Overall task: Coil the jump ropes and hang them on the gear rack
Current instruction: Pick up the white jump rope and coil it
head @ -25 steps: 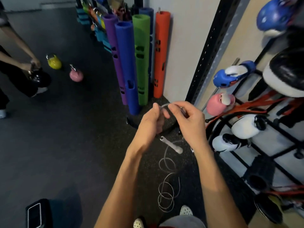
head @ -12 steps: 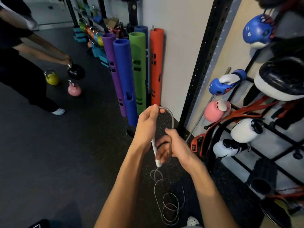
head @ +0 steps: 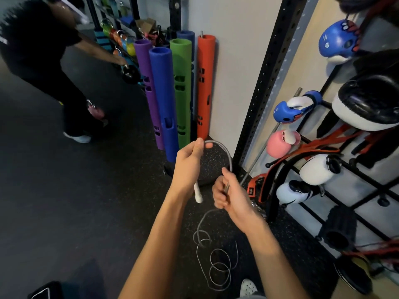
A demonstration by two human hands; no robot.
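Up by the chest, coiling's barely begun. The left hand (head: 187, 167) grip pinches the thin grey jump rope (head: 224, 151), its white handle (head: 198, 194) dangling below. The right hand (head: 231, 195) grip is curled round the cord. Most of the rope's heaped on the dark rubber floor (head: 86, 212). Next I'd gather loops, and the black metal gear rack (head: 364, 198) comes later.

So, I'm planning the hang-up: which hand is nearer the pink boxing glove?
Right. The right hand, gripping the jump rope, is below and left of the pink boxing glove; the left hand is farther left, holding the white handle.
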